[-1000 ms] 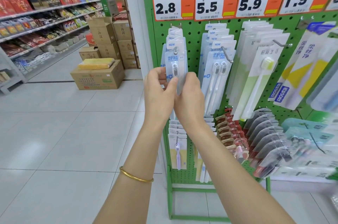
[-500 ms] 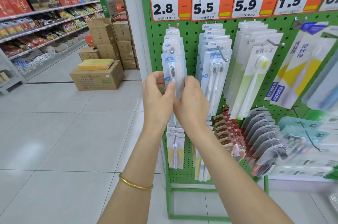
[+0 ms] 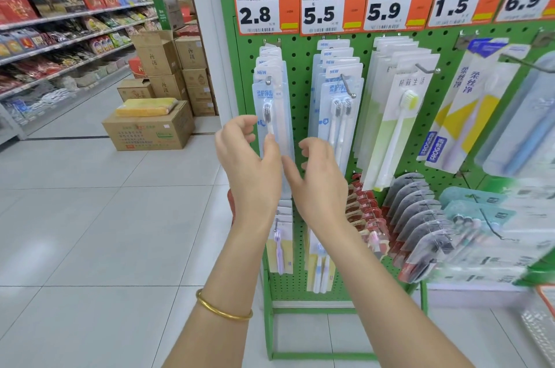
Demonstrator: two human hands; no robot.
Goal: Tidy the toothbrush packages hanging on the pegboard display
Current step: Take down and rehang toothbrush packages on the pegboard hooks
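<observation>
Toothbrush pack: the front toothbrush pack hangs on the far-left hook of the green pegboard, under the 2.8 price tag.
Left hand: the left hand is at the pack's left edge, fingers loosely bent and apart. The thumb lies over the pack's front; I cannot tell if it touches.
Right hand: the right hand is just beside the pack's lower right edge, fingers loose and spread, holding nothing.
Left arm: wears a gold bangle.

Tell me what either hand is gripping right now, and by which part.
Nothing is gripped. The left hand and right hand are open either side of the clear plastic single-toothbrush package; the left thumb overlaps its edge.
</observation>
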